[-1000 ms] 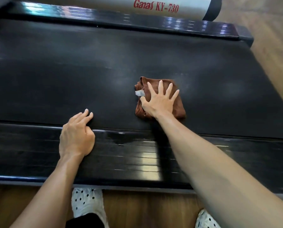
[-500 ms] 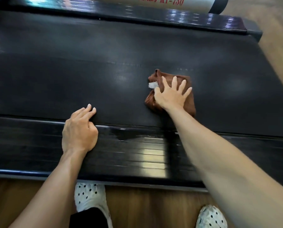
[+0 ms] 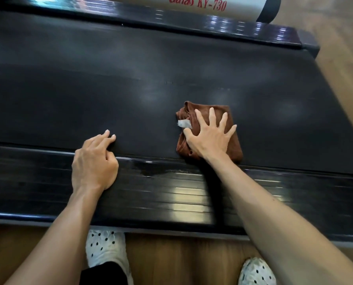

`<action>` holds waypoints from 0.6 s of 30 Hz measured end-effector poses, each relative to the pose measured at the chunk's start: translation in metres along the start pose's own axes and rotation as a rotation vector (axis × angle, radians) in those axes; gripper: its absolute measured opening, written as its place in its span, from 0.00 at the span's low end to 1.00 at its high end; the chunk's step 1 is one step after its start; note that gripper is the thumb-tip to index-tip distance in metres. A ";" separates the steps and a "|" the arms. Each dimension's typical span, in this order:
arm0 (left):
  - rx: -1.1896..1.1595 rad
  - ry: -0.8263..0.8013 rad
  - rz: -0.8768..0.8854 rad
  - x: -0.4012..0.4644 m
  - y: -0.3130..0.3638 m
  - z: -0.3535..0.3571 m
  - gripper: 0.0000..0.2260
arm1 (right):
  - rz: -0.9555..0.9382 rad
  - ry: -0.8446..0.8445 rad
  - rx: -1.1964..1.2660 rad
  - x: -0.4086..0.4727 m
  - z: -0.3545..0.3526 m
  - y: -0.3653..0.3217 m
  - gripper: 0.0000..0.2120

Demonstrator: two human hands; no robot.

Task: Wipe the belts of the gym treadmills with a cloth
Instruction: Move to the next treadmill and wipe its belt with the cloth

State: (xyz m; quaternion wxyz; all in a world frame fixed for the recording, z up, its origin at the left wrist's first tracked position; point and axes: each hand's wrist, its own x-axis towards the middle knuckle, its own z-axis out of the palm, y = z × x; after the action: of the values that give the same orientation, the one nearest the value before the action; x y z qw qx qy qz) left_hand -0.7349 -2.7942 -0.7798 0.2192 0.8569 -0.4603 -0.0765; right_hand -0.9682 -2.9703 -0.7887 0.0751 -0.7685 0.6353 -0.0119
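Head view, belt: black treadmill belt [image 3: 89,89] seen from the side, glossy side rail [image 3: 171,192] nearest.
Cloth: brown folded cloth [image 3: 232,140] laid flat on belt by the near edge, white tag [image 3: 184,123] showing at left.
Right hand [image 3: 209,136]: pressed flat on cloth, fingers straight and spread.
Left hand [image 3: 94,161]: rested on rail, fingers loosely bent, tips on belt, nothing held.
Floor: wooden floor [image 3: 171,258], spotted white shoes [image 3: 105,247].

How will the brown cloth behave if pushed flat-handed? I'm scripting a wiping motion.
The brown cloth looks folded and rumpled, so probably floppy and apt to bunch. Under the right hand with fingers spread, it should likely slide along the treadmill belt.
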 end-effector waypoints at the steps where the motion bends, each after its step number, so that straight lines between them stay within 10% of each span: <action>1: -0.003 0.000 -0.002 0.000 0.000 0.000 0.21 | -0.011 -0.001 -0.003 -0.002 0.000 0.003 0.38; 18: 0.010 -0.006 0.022 0.001 -0.001 0.001 0.21 | -0.007 0.003 0.005 -0.002 -0.006 0.001 0.40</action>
State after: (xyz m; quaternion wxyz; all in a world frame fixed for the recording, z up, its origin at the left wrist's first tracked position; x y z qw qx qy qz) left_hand -0.7343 -2.7950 -0.7814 0.2143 0.8526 -0.4708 -0.0742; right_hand -0.9700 -2.9690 -0.7828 0.0759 -0.7706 0.6325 -0.0149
